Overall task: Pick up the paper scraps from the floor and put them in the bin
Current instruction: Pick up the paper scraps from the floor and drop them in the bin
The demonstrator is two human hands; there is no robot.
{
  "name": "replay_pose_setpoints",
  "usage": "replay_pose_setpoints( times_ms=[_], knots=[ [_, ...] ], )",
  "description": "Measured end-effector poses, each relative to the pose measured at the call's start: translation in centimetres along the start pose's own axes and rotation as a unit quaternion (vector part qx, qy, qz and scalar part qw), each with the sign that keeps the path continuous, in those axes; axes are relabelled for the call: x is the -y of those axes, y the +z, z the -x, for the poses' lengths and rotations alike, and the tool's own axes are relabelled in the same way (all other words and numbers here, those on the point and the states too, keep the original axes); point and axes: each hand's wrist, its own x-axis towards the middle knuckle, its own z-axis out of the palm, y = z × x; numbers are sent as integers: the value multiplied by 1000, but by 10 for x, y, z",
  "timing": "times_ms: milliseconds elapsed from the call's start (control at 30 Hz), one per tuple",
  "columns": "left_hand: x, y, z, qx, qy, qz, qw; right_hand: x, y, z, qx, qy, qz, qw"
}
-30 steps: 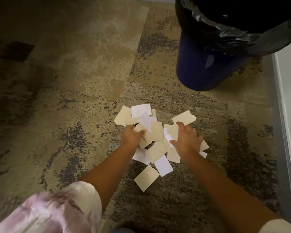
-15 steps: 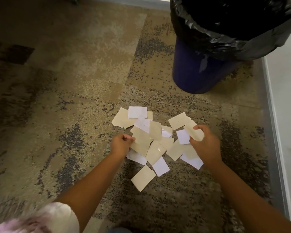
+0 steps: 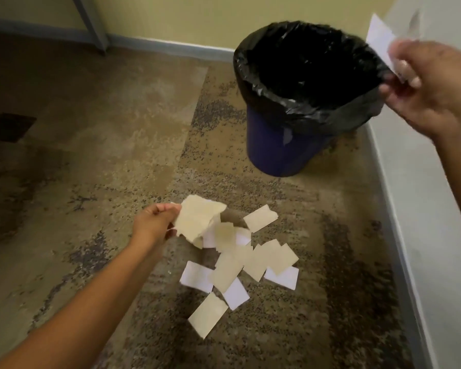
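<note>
Several beige and white paper scraps (image 3: 250, 265) lie in a loose pile on the carpet. My left hand (image 3: 155, 223) grips a bunch of beige scraps (image 3: 197, 221) lifted just above the pile's left side. My right hand (image 3: 431, 83) is raised at the bin's right rim and pinches a white scrap (image 3: 381, 41). The blue bin (image 3: 282, 147) with a black liner (image 3: 277, 102) stands upright at the upper right, its mouth dark inside.
A white wall (image 3: 437, 209) with a grey skirting runs down the right side, close to the bin. A yellow wall and a grey metal leg (image 3: 91, 22) bound the far side. Patterned carpet (image 3: 91, 155) stretches to the left.
My right hand rose from the pile to the bin's rim with a white scrap. My left hand lifted a bunch of beige scraps off the floor. The view tilted up.
</note>
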Motion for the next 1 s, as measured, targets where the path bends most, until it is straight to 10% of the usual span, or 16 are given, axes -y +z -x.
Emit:
replay_pose_setpoints(
  times_ms=[133,400,833,1000],
  knots=[
    [-63,11,16,33,60,17,998,5,2,-33,32,121,9,992],
    [-138,33,34,92,107,53,989,-48,-33,26,-28,97,-163,981],
    [-231,139,44,197,113,68,971,-200,-13,160,-36,335,-27,941],
    [-211,142,34,148,256,-81,952,-223,-9,164,54,365,49,928]
  ],
)
